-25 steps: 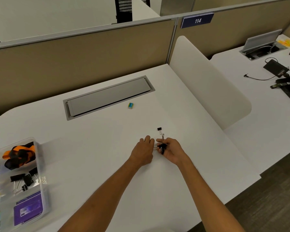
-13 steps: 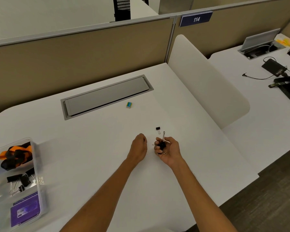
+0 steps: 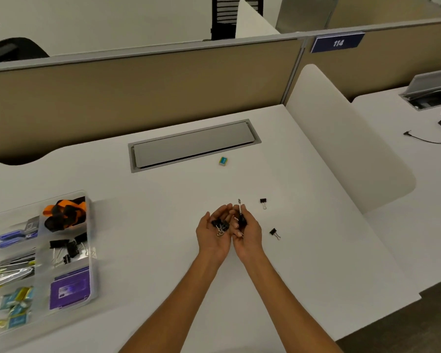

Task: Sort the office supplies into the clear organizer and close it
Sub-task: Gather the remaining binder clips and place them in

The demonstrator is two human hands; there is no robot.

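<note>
Binder clips (image 3: 220,225) in cupped left hand (image 3: 212,239)

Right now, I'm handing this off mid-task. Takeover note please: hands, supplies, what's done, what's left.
Left hand: palm up, cupped, a bunch of binder clips lying in it.
Right hand: palm up beside it, fingers curled on one binder clip.
Desk: far loose clip and near loose clip to the right of the hands; small teal block by the cable tray.
Done: organizer, far left, holds a lanyard, sorted clips and a purple card.
Left: bin the held clips, collect both loose clips and the block, close the organizer.
</note>
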